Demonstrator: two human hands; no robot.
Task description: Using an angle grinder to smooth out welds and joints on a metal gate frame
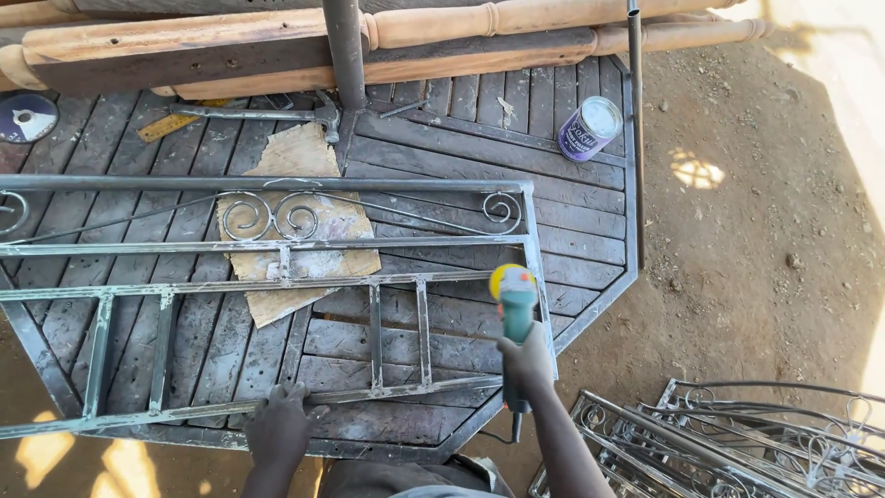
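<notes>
A grey metal window grille frame point(277, 244) with scrollwork lies flat on a wooden slatted table point(572, 231). My right hand point(525, 360) grips a green angle grinder point(514, 300), whose yellow-guarded head rests against the frame's right end bar. My left hand point(281, 420) presses down on the frame's near bottom rail, fingers spread flat over it.
A piece of cardboard point(304, 212) lies under the frame. A hammer point(277, 112), a yellow ruler point(171, 124), a grinding disc point(26, 117) and a paint tin point(590, 127) sit on the table. Wooden posts point(461, 28) lie behind. More metal grilles point(737, 443) rest on the dirt at right.
</notes>
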